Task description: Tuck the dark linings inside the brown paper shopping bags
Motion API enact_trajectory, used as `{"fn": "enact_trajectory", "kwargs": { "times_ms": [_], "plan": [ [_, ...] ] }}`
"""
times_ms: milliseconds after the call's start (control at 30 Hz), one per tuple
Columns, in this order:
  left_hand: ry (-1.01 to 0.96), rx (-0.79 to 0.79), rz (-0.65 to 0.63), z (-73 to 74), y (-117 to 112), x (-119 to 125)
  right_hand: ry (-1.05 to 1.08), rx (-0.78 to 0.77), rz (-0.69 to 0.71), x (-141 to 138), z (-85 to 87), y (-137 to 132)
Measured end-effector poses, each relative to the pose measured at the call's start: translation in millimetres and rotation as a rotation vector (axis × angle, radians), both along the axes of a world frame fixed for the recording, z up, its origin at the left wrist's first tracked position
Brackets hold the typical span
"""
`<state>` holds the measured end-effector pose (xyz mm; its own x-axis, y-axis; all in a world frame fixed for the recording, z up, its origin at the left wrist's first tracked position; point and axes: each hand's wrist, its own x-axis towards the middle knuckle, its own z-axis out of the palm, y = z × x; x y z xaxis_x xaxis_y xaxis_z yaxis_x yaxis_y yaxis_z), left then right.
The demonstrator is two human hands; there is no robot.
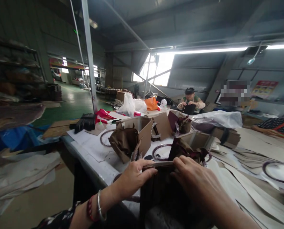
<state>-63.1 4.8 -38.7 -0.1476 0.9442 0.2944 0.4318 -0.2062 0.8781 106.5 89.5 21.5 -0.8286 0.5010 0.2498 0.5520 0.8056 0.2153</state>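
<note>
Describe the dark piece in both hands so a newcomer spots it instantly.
Find the white-covered table and go to its near side. There the left hand and right hand grip the top edge of the dark piece. Unlike the brown bag standing beyond, it is hand-held and closer to the camera.

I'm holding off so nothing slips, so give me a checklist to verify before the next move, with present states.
1. Left hand grips the dark workpiece: ok, thumb and fingers pinch its top edge.
2. Right hand is on the same edge: ok, fingers curl over it.
3. Silver bangle is away from that edge: ok, it sits back at the left wrist.
4. Table is free of other things: not ok, open brown bags stand on it.
5. Inside of the workpiece is in order: cannot tell, too dark.
</note>
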Motion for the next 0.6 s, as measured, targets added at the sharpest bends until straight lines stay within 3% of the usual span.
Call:
{"fn": "enact_trajectory", "kwargs": {
  "times_ms": [333,467,600],
  "plan": [
    [0.039,0.027,-0.028,9.8,3,-3,-0.010,-0.158,0.173,-1,-15.2,2],
    [0.070,0.003,-0.003,8.5,6,-3,0.097,-0.216,0.152,-5,-23.9,10],
    [0.130,0.016,0.002,6.7,9,-4,0.073,-0.241,0.131,-9,-21.6,11]
  ]
}}
